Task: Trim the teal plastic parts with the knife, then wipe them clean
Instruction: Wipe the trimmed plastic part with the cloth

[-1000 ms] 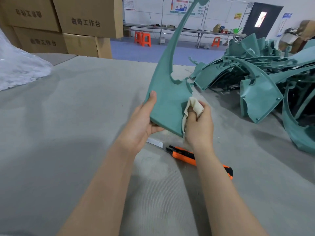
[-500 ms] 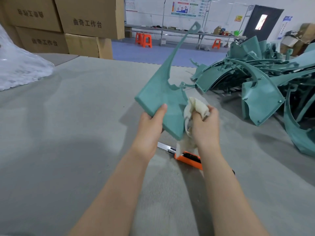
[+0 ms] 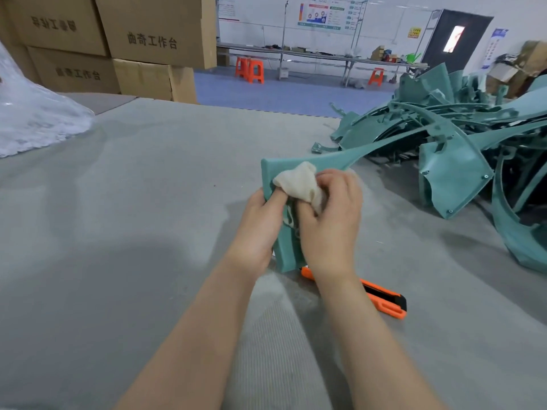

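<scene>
A teal plastic part (image 3: 285, 250) with a long curved arm lies low over the grey table (image 3: 133, 232), its arm reaching right toward the pile. My left hand (image 3: 260, 226) grips its left edge, thumb on the top face. My right hand (image 3: 330, 220) holds a cream cloth (image 3: 299, 180) bunched against the part's upper face. An orange utility knife (image 3: 381, 297) lies on the table just behind my right wrist, its blade end hidden under the part.
A heap of teal plastic parts (image 3: 461, 149) fills the table's right side. Stacked cardboard boxes (image 3: 124, 42) stand at the back left. A white plastic bag (image 3: 32, 119) sits at the far left edge. Orange stools (image 3: 250, 69) and benches stand beyond.
The teal part has swung down from upright to nearly flat, its long arm now pointing right. My right hand with the cloth has moved onto its top face.
</scene>
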Tool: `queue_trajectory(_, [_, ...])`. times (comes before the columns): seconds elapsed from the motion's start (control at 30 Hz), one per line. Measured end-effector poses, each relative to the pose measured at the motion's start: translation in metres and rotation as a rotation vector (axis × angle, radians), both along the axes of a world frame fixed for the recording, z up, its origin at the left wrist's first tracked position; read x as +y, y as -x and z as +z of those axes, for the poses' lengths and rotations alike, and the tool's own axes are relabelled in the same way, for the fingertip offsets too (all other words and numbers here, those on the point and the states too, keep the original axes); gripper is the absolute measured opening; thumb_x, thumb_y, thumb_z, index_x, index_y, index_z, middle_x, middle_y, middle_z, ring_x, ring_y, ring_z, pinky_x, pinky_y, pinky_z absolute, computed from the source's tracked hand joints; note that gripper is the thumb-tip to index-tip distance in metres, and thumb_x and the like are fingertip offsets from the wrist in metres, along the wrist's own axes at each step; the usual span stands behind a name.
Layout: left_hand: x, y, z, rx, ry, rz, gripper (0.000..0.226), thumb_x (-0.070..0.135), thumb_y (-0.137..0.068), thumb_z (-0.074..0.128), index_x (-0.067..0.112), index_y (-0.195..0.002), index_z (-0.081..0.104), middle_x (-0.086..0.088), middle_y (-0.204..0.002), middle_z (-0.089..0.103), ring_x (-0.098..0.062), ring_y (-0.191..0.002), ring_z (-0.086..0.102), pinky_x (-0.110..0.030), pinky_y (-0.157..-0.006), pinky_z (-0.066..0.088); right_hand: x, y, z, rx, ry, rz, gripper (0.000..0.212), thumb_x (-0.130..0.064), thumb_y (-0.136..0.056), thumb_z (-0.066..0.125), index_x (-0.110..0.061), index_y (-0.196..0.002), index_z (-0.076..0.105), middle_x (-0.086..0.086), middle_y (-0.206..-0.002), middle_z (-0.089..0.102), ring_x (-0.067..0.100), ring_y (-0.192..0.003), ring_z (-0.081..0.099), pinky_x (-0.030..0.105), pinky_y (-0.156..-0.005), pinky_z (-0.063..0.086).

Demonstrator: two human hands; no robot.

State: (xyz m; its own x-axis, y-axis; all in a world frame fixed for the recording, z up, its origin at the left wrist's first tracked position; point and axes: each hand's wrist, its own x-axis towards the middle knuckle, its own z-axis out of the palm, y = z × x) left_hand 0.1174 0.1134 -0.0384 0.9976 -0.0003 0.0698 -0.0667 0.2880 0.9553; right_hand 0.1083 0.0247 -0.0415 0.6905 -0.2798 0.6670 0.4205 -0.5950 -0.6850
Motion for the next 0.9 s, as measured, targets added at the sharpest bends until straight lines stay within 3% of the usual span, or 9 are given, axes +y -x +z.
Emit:
queue_trajectory(0.1, [0.004, -0.004, 0.004, 0.096, 0.300, -0.102, 0.035, 0.032, -0.100, 0.045, 0.007, -0.115, 0.063, -0.011, -0.105, 0.071, -0.022, -0.094, 0.070, -0.032, -0.078, 0.057, 0.006, -0.001, -0.004, 0.027, 0.149, -0.007, 0.023, -0.014, -0.082, 0.065, -0.006, -0.103, 0.068, 0.007, -0.115, 0.062, 0.027, -0.106, 0.053, 0.039, -0.094, 0.039])
queue_trajectory(0.17, [0.010, -0.006, 0.007, 0.103, 0.444, -0.130, 0.032, 0.031, -0.100, 0.040, 0.009, -0.103, 0.063, -0.006, -0.092, 0.070, -0.015, -0.082, 0.068, -0.025, -0.073, 0.057, 0.018, 0.004, -0.004, 0.058, 0.176, 0.135, 0.035, -0.017, -0.086, 0.061, -0.005, -0.120, 0.063, 0.010, -0.124, 0.062, 0.028, -0.113, 0.055, 0.038, -0.100, 0.040])
queue_trajectory(0.23, [0.018, -0.007, 0.008, 0.089, 0.477, -0.135, 0.030, 0.030, -0.101, 0.036, 0.015, -0.087, 0.059, -0.002, -0.081, 0.062, -0.013, -0.078, 0.061, -0.024, -0.074, 0.052, 0.030, 0.010, -0.005, 0.130, 0.230, 0.286, 0.052, -0.022, -0.093, 0.053, -0.010, -0.143, 0.043, 0.010, -0.136, 0.055, 0.025, -0.122, 0.049, 0.037, -0.105, 0.036])
queue_trajectory(0.3, [0.025, -0.006, 0.008, 0.086, 0.479, -0.150, 0.032, 0.032, -0.101, 0.032, 0.019, -0.081, 0.052, 0.001, -0.077, 0.053, -0.012, -0.076, 0.055, -0.022, -0.071, 0.049, 0.036, 0.013, -0.006, 0.162, 0.293, 0.389, 0.058, -0.026, -0.098, 0.043, -0.019, -0.152, 0.024, 0.006, -0.148, 0.043, 0.021, -0.133, 0.039, 0.039, -0.110, 0.030])
queue_trajectory(0.47, [0.029, -0.006, 0.009, 0.129, 0.470, -0.106, 0.040, 0.045, -0.099, 0.038, 0.016, -0.083, 0.060, 0.000, -0.082, 0.063, -0.015, -0.083, 0.064, -0.028, -0.093, 0.048, 0.034, 0.008, -0.008, 0.219, 0.342, 0.419, 0.046, -0.023, -0.105, 0.032, -0.016, -0.150, 0.033, -0.001, -0.160, 0.020, 0.011, -0.148, 0.014, 0.035, -0.120, 0.013])
queue_trajectory(0.6, [0.022, -0.001, 0.013, 0.106, 0.430, -0.257, 0.055, 0.050, -0.099, 0.035, 0.015, -0.091, 0.077, -0.003, -0.097, 0.074, -0.014, -0.091, 0.071, -0.025, -0.083, 0.056, 0.022, 0.003, -0.004, 0.140, 0.306, 0.304, 0.043, -0.008, -0.101, 0.039, -0.008, -0.144, 0.042, 0.006, -0.157, 0.029, 0.020, -0.147, 0.020, 0.038, -0.121, 0.012])
queue_trajectory(0.7, [0.013, 0.003, 0.013, 0.107, 0.147, -0.225, 0.048, 0.052, -0.098, 0.039, 0.018, -0.111, 0.070, -0.004, -0.111, 0.072, -0.015, -0.101, 0.069, -0.030, -0.087, 0.055, 0.005, -0.004, -0.001, 0.165, 0.234, 0.153, 0.045, -0.005, -0.100, 0.038, -0.007, -0.145, 0.040, 0.007, -0.157, 0.029, 0.020, -0.148, 0.019, 0.037, -0.121, 0.009])
queue_trajectory(0.77, [0.006, 0.003, 0.011, 0.069, 0.018, -0.174, 0.042, 0.050, -0.098, 0.041, 0.020, -0.109, 0.068, -0.002, -0.107, 0.073, -0.015, -0.099, 0.070, -0.029, -0.085, 0.055, 0.000, -0.006, -0.001, 0.234, 0.249, 0.061, 0.046, -0.008, -0.102, 0.034, -0.010, -0.148, 0.035, 0.004, -0.159, 0.025, 0.015, -0.149, 0.014, 0.032, -0.121, 0.002])
queue_trajectory(0.9, [0.010, -0.002, 0.010, 0.054, 0.141, -0.036, 0.043, 0.053, -0.096, 0.041, 0.020, -0.095, 0.069, 0.003, -0.098, 0.074, -0.011, -0.098, 0.069, -0.028, -0.089, 0.054, 0.025, 0.007, 0.003, 0.184, 0.126, 0.314, 0.050, 0.000, -0.098, 0.039, -0.014, -0.145, 0.042, 0.004, -0.155, 0.033, 0.013, -0.146, 0.025, 0.028, -0.120, 0.015])
